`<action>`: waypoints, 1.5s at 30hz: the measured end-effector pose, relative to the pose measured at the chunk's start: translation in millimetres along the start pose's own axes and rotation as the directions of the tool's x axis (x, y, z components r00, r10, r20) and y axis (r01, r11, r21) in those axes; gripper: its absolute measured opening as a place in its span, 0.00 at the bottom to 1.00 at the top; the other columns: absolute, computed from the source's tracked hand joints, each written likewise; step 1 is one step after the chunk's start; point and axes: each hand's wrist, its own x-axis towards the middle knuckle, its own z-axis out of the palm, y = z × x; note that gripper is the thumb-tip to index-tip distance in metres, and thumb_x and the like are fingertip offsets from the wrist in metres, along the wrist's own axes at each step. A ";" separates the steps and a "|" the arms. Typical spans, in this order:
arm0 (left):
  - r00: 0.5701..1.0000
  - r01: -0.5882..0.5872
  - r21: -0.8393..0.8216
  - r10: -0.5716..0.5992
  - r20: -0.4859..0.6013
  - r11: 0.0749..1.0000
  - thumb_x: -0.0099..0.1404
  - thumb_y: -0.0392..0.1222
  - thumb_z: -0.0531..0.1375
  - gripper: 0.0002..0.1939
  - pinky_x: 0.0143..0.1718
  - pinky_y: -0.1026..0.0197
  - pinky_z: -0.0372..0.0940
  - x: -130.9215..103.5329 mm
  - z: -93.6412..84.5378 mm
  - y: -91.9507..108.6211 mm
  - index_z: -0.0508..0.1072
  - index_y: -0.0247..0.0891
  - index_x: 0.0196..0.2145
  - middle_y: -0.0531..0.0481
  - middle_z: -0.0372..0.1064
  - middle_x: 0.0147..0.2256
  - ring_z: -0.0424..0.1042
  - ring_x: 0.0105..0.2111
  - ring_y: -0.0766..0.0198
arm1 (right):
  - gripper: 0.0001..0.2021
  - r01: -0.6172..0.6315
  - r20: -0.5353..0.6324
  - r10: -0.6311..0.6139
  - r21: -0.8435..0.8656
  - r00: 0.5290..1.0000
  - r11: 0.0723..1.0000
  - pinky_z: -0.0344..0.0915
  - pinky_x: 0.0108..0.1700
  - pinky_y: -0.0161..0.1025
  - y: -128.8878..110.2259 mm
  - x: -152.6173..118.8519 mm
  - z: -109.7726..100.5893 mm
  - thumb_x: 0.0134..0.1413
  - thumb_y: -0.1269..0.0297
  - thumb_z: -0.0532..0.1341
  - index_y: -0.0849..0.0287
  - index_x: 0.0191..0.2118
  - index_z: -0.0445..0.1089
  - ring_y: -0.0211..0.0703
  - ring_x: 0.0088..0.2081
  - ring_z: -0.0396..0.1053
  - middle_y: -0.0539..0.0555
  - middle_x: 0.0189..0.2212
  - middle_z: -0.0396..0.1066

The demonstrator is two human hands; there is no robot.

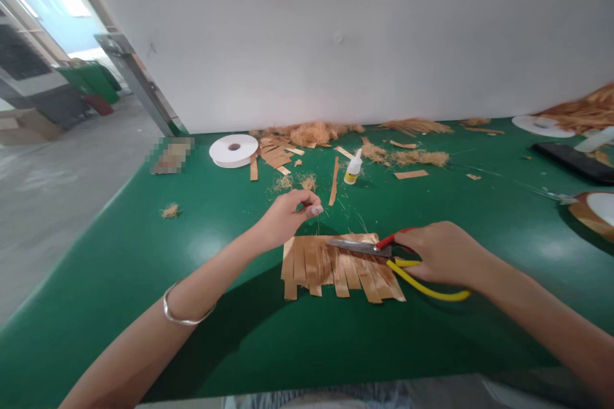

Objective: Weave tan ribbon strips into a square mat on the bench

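Observation:
My right hand point(444, 254) grips a pair of scissors point(357, 247) with one red and one yellow handle. The blades point left and look nearly closed, lying over a fringed brown sheet point(300, 255) of flat strips with fine copper-coloured fibres on top. Above the sheet's upper left edge, my left hand point(290, 214) pinches thumb and finger together. A thin strand seems to hang below the fingertips, but what they hold is too small to make out. A silver bangle point(175, 316) circles my left wrist.
Beyond my hands stand a small white glue bottle point(353, 168) and a white tape roll point(233, 151). Brown strips point(334, 182) and tangled fibre tufts point(316, 134) lie toward the white wall point(336, 45). At right are a black phone-like object point(575, 163) and another roll point(599, 211).

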 end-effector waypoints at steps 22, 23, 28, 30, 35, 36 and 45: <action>0.933 0.059 0.689 0.206 -0.296 0.723 0.65 0.36 0.54 0.07 0.40 0.57 0.60 38.9 -54.7 -59.7 0.70 0.36 0.39 0.44 0.70 0.33 0.68 0.38 0.55 | 0.24 -0.632 0.132 0.619 0.207 0.774 0.747 0.55 0.27 0.40 92.2 -10.3 18.3 0.58 0.48 0.48 0.58 0.47 0.71 0.57 0.36 0.70 0.66 0.38 0.73; 0.930 0.082 0.695 0.196 -0.311 0.715 0.65 0.39 0.55 0.06 0.38 0.57 0.60 26.2 -53.8 -61.2 0.70 0.36 0.38 0.47 0.68 0.27 0.68 0.33 0.56 | 0.24 -0.667 0.163 0.646 0.203 0.745 0.717 0.55 0.28 0.41 98.8 -8.9 19.8 0.57 0.46 0.49 0.57 0.46 0.70 0.57 0.36 0.70 0.65 0.38 0.73; 0.929 -0.080 0.747 0.321 -0.183 0.660 0.66 0.36 0.53 0.08 0.41 0.55 0.59 -24.0 -31.1 -55.4 0.71 0.36 0.32 0.49 0.69 0.26 0.68 0.32 0.60 | 0.17 -0.709 0.136 0.696 0.118 0.705 0.696 0.59 0.31 0.43 98.7 -1.4 7.8 0.59 0.52 0.52 0.58 0.41 0.72 0.55 0.40 0.68 0.63 0.41 0.71; 0.928 -0.228 0.740 0.371 -0.031 0.633 0.67 0.36 0.52 0.09 0.41 0.56 0.58 -36.3 -17.2 -48.0 0.71 0.36 0.31 0.48 0.71 0.30 0.68 0.36 0.59 | 0.18 -0.554 -0.095 0.570 0.151 0.816 0.818 0.61 0.35 0.45 75.4 5.0 -2.7 0.62 0.58 0.48 0.57 0.44 0.73 0.55 0.46 0.66 0.62 0.45 0.70; 0.908 -0.387 0.650 0.393 0.145 0.653 0.69 0.37 0.50 0.12 0.45 0.55 0.55 -49.5 5.0 -36.7 0.72 0.36 0.32 0.48 0.71 0.32 0.67 0.39 0.60 | 0.16 0.230 -0.334 -0.118 0.319 0.935 0.919 0.63 0.43 0.43 -18.2 36.9 -19.1 0.63 0.61 0.51 0.58 0.39 0.75 0.46 0.43 0.67 0.57 0.41 0.72; 0.909 -0.391 0.634 0.390 0.151 0.667 0.69 0.38 0.50 0.12 0.44 0.55 0.55 -50.4 6.4 -36.6 0.71 0.35 0.31 0.48 0.72 0.32 0.67 0.39 0.60 | 0.14 0.326 -0.355 -0.211 0.303 0.911 0.896 0.63 0.40 0.41 -35.2 43.8 -20.9 0.62 0.64 0.51 0.59 0.37 0.75 0.44 0.41 0.67 0.57 0.38 0.72; 0.897 -0.433 0.563 0.401 0.188 0.704 0.59 0.29 0.54 0.09 0.46 0.54 0.54 -53.0 9.7 -42.2 0.72 0.36 0.34 0.49 0.75 0.39 0.66 0.42 0.57 | 0.10 0.495 -0.420 -0.418 0.090 0.806 0.864 0.58 0.35 0.39 -81.8 76.2 -16.4 0.58 0.72 0.54 0.61 0.32 0.73 0.43 0.36 0.61 0.58 0.35 0.68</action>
